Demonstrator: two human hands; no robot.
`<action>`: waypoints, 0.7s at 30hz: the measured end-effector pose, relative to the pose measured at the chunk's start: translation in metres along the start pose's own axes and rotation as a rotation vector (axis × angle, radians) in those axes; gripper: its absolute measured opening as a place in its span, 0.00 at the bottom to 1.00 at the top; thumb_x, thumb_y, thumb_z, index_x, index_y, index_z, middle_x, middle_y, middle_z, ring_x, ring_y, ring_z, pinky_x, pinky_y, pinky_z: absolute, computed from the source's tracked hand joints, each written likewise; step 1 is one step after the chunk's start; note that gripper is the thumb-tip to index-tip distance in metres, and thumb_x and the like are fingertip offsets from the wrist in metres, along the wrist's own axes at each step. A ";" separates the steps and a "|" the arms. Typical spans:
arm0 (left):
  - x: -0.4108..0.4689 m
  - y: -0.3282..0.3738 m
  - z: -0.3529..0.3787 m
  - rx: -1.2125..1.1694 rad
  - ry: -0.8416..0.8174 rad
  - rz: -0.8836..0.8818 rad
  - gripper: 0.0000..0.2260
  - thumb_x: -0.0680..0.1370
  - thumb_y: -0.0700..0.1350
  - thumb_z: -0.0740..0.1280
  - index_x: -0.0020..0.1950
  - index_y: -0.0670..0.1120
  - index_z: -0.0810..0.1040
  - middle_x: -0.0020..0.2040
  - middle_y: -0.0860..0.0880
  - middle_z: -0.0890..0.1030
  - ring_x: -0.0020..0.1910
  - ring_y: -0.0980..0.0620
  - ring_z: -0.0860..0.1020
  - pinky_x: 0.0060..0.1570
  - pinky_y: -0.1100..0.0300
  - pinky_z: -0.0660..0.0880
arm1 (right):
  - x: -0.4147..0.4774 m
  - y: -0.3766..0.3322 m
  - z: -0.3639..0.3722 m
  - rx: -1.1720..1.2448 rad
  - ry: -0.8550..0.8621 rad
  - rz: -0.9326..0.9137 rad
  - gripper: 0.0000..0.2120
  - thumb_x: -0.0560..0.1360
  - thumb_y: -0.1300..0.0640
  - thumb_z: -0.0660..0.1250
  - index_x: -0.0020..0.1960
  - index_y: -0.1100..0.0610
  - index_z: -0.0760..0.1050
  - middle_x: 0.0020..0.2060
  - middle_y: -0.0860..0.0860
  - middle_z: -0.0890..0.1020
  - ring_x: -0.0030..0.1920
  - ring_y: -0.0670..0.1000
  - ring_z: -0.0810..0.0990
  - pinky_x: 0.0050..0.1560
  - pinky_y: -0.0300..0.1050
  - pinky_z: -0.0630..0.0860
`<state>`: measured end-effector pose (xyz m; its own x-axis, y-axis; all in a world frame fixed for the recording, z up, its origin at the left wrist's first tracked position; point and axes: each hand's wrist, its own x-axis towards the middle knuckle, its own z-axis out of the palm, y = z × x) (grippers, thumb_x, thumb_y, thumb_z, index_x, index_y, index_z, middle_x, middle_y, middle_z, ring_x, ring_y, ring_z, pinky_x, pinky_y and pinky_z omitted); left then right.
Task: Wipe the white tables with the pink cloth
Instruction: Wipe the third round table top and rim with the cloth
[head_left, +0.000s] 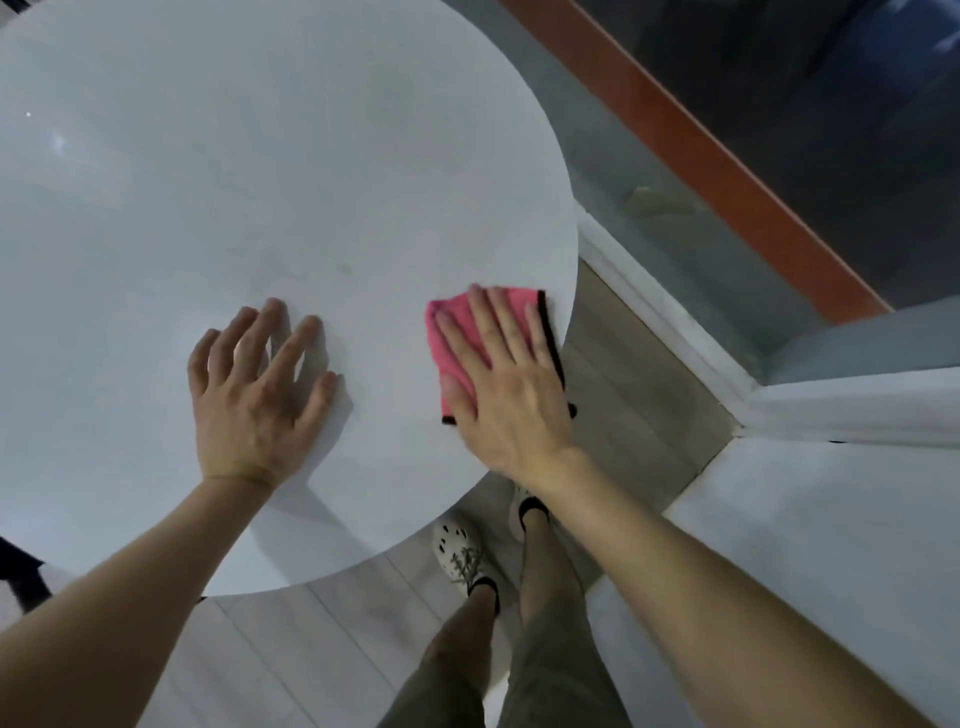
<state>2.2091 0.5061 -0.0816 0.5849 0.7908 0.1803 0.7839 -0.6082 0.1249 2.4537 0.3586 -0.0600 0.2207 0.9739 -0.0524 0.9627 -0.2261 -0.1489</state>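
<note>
A round white table (249, 171) fills the upper left of the head view. A folded pink cloth (448, 340) with a black hem lies flat at the table's right edge. My right hand (506, 379) presses down on the cloth with fingers stretched out, covering most of it. My left hand (257, 387) rests on the bare tabletop to the left of the cloth, fingers spread, holding nothing. About a hand's width of table separates the two hands.
A white skirting (660, 306) and a glass pane with a red-brown frame (691, 150) run close along the table's right side. My feet in white shoes (462, 556) stand on the pale plank floor (322, 654) below the near rim.
</note>
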 end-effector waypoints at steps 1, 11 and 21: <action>0.000 0.001 0.000 0.000 0.007 0.004 0.26 0.85 0.62 0.60 0.80 0.52 0.75 0.83 0.44 0.69 0.82 0.38 0.67 0.80 0.37 0.60 | -0.018 -0.006 0.000 0.007 -0.037 -0.095 0.31 0.89 0.41 0.50 0.89 0.49 0.50 0.88 0.57 0.48 0.88 0.58 0.43 0.85 0.65 0.47; 0.001 0.001 0.003 -0.011 0.072 0.015 0.22 0.86 0.59 0.62 0.79 0.54 0.75 0.82 0.45 0.71 0.80 0.39 0.69 0.80 0.38 0.60 | 0.100 0.103 -0.007 -0.086 -0.025 0.020 0.35 0.87 0.34 0.45 0.89 0.49 0.49 0.88 0.56 0.50 0.88 0.57 0.46 0.86 0.62 0.45; -0.013 -0.012 -0.018 -0.189 0.041 -0.107 0.17 0.85 0.45 0.65 0.74 0.46 0.78 0.76 0.44 0.76 0.76 0.41 0.73 0.78 0.45 0.66 | -0.050 -0.119 0.015 0.072 -0.126 -0.236 0.32 0.89 0.40 0.49 0.89 0.49 0.48 0.87 0.60 0.45 0.87 0.61 0.40 0.84 0.67 0.46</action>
<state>2.1888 0.5021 -0.0676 0.4882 0.8506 0.1951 0.7858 -0.5257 0.3257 2.3259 0.3368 -0.0548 -0.0341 0.9909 -0.1299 0.9705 0.0018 -0.2410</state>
